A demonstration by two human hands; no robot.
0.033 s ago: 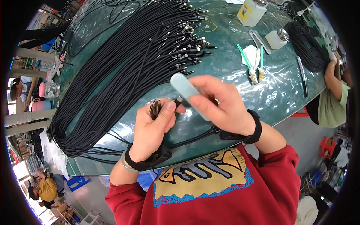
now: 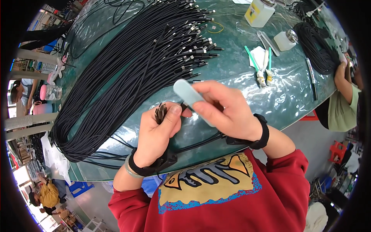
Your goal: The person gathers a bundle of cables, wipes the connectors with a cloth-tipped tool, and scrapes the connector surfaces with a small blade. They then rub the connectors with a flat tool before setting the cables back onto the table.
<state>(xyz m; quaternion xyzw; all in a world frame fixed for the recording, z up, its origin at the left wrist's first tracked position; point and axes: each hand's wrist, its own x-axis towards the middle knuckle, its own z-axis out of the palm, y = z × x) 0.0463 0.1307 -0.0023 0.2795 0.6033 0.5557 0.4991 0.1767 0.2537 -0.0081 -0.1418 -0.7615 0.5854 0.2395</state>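
The left hand [image 2: 156, 133] is clenched around a small bunch of black cable ends [image 2: 160, 112], whose tips stand up above the thumb and forefinger. The right hand [image 2: 224, 110] grasps a pale blue flat file block [image 2: 190, 98] between thumb and fingers, held tilted just beside the cable ends; whether it touches them cannot be told. Both wrists carry black straps.

Behind the hands a large fanned bundle of black cables [image 2: 127, 73] covers most of the left half of the table, its metal-tipped connectors pointing right. Loose cables run from it under both forearms.

To the right lie green-handled tweezers [image 2: 258, 67] on a white cloth, a white dispenser bottle [image 2: 285, 40], a yellow-labelled bottle [image 2: 259, 11] and a coil of black cable [image 2: 317, 48]. A co-worker's hand [image 2: 342, 75] rests at the far right edge.

The table [image 2: 278, 100] is round-edged, dark green, under clear glossy film. Beyond it is a workshop floor with stools and people seated at the left.
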